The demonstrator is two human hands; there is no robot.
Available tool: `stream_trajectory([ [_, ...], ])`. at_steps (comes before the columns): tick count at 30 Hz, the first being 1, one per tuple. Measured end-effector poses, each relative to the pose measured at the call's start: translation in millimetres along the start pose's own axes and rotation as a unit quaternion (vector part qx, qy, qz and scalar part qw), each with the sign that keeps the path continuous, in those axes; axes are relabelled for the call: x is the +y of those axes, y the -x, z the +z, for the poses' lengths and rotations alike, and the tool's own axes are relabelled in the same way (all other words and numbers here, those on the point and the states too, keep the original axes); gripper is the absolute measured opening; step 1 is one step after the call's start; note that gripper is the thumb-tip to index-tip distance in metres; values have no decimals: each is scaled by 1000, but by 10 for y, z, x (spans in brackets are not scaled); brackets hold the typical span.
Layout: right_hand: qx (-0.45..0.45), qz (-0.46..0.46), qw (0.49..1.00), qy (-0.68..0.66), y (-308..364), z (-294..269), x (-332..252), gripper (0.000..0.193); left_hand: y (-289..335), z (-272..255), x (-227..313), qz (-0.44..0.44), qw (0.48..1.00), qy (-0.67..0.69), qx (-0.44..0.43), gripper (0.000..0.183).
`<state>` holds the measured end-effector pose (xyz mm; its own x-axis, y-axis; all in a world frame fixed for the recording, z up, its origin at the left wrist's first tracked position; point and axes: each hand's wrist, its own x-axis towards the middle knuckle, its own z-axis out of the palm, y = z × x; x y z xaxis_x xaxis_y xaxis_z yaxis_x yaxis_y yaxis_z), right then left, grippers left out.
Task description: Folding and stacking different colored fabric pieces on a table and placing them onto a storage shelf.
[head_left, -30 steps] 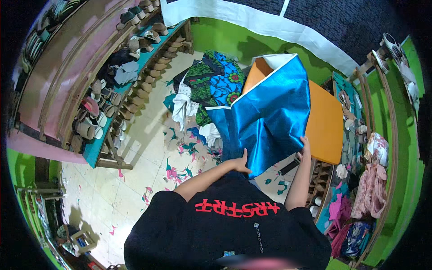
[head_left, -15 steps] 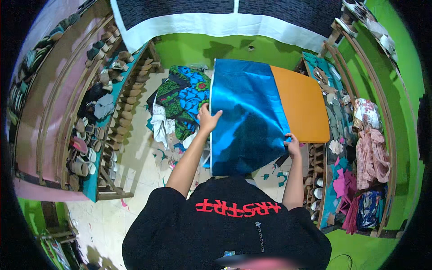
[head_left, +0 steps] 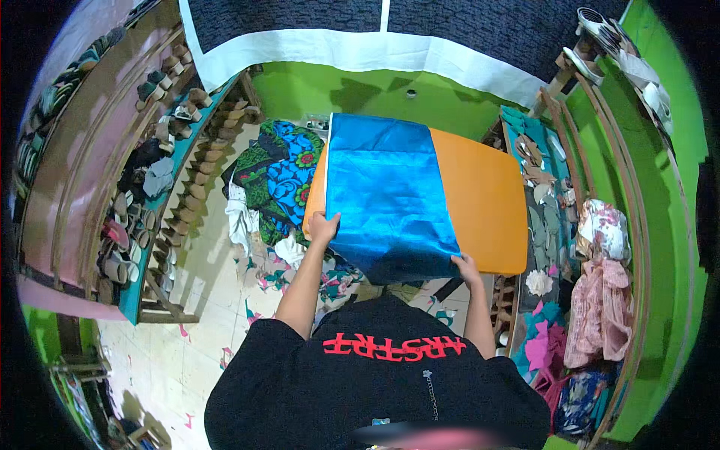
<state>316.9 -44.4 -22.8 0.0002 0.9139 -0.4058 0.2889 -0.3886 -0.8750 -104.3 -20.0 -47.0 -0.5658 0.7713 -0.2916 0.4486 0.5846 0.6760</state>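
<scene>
Biggest thing in view is the room: bright green back wall (head_left: 300, 94), with a dark textured covering (head_left: 285, 26) bordered in white above it, and a pale tiled floor (head_left: 187, 367). Long wooden racks run along both sides; the left rack (head_left: 135, 296) has teal boards loaded with shoes (head_left: 142, 202).

Next up, the person's black shirt (head_left: 375, 397), then an orange table (head_left: 487, 202) in front of them. The shiny blue sheet (head_left: 386, 191) lies across that tabletop, orange showing on either side, its pale-edged side toward the left and its near edge dipping into shadow by the person.

Beyond the left end there's a heap of green-and-blue patterned fabric (head_left: 289, 176) with a white cloth (head_left: 240, 217) beside it. Over on the right rack hangs a pink garment (head_left: 600, 311).

Writing-wise: bold red lettering (head_left: 394, 346) with a line through it, across the shirt front.

Hands: the right hand (head_left: 466, 266) is pinching the sheet's near right corner. The left hand (head_left: 323, 226) is on the pale left edge, but can't tell if it's gripping or just resting.

Smallest stuff: pink and teal scraps (head_left: 268, 281) on the tiles, plus a thin chain (head_left: 433, 394) dangling over the shirt.
</scene>
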Motion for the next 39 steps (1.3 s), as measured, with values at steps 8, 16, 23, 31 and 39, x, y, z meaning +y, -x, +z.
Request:
stream_trajectory([
  [8,-6,-61,984,165,-580,-60,-374,30,164,30,235,29,973,226,-40,31],
  [16,48,-101,993,32,-905,163,-670,29,394,-240,221,35,929,358,-83,18],
  [23,83,-167,982,13,-838,105,-567,24,388,-497,86,50,856,501,-119,12],
  [31,-88,-33,962,-257,347,261,-591,13,749,-1395,-409,-78,691,647,-313,39],
  [39,-62,231,949,-205,1162,909,-829,40,671,-1735,-903,9,863,288,-415,48],
])
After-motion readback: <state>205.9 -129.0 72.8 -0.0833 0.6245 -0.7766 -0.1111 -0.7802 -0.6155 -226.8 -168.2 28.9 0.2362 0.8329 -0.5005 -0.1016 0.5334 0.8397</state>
